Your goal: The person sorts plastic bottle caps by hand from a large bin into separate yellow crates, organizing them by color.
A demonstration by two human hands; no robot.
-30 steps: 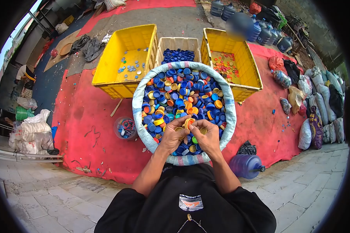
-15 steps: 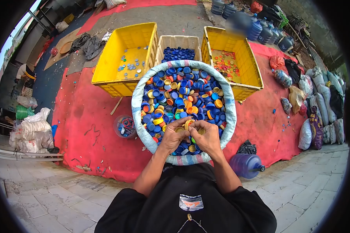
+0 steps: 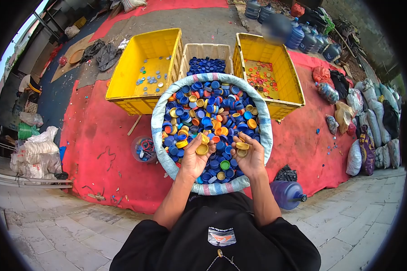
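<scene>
Over a round sack with a rolled striped rim (image 3: pixel 164 159), both hands hold yellow bottle caps. My left hand (image 3: pixel 195 158) is closed on yellow caps (image 3: pixel 202 149), palm turned up. To its right, my right hand (image 3: pixel 252 158) grips yellow caps (image 3: pixel 242 152) between thumb and fingers. The hands are apart. Below them the sack is full of mixed bottle caps (image 3: pixel 212 101), mostly blue, with some yellow, orange and red ones. A green cap (image 3: pixel 224 165) lies between the wrists.
Beyond the sack stand a yellow crate (image 3: pixel 117 95) with grey and blue caps, a white crate (image 3: pixel 185 56) of blue caps, and another yellow crate (image 3: pixel 294 97) with red caps. A clear tub (image 3: pixel 144 149) sits left, a large water bottle (image 3: pixel 287 195) right. Filled sacks (image 3: pixel 355 158) line the right side.
My hands were together at one yellow cap and have moved apart, left and right. Yellow caps now show in each. The view has shifted slightly.
</scene>
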